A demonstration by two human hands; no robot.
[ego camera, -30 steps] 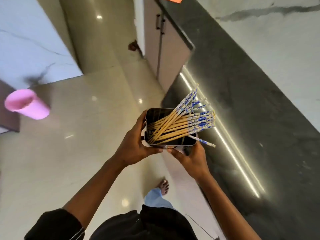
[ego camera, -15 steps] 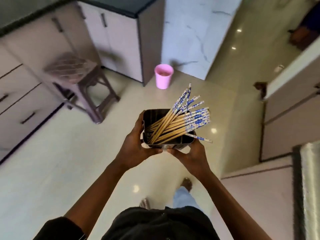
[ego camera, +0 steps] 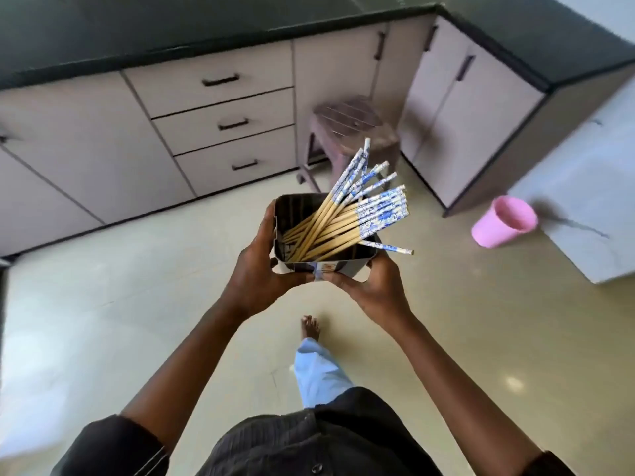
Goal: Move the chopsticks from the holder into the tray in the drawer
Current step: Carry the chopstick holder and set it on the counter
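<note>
While the black rectangular holder (ego camera: 326,268) is carried above the floor between both hands, the chopsticks (ego camera: 338,223) all sit inside it, none in a tray yet. The left hand (ego camera: 260,280) wraps the holder's left wall and the right hand (ego camera: 378,286) cups its near right corner from below. Each grip is clasped on the holder, and neither touches a chopstick.

The sticks lie on a slant. Their plain wooden tips bunch in the near left bottom corner, and their blue-and-white ends fan out over the far right rim, pointing away from the person. One stick lies lower, poking out over the right wall just above the right hand. That puts the right hand nearer the patterned ends, so it looks the likelier one to gather the bundle along this axis while the left steadies the holder.

A stack of three drawers (ego camera: 230,123) stands beyond the holder, slightly left, under the dark surface (ego camera: 240,22), all closed. No tray shows, so a drawer probably needs opening first, beside the brown stool (ego camera: 347,121)
</note>
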